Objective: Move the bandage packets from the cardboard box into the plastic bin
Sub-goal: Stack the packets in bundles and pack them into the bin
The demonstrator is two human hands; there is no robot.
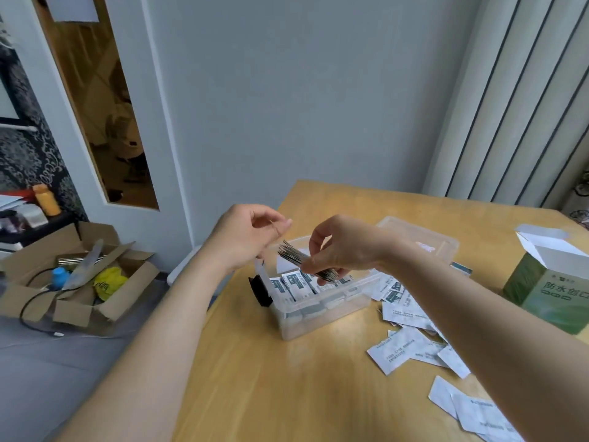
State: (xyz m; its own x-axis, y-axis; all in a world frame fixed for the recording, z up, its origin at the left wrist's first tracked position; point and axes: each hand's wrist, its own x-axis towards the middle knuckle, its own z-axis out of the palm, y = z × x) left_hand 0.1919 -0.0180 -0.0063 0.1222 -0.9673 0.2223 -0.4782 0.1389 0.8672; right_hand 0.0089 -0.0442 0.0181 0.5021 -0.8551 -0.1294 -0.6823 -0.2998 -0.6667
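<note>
Bandage packets [294,257] above plastic bin [322,320] rim

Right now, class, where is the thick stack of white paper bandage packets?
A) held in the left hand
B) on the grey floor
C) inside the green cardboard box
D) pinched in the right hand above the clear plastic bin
D: the right hand pinches the stack of packets, seen edge-on, just above the open clear plastic bin.

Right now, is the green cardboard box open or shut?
Open. The green cardboard box has its white top flaps raised.
</note>
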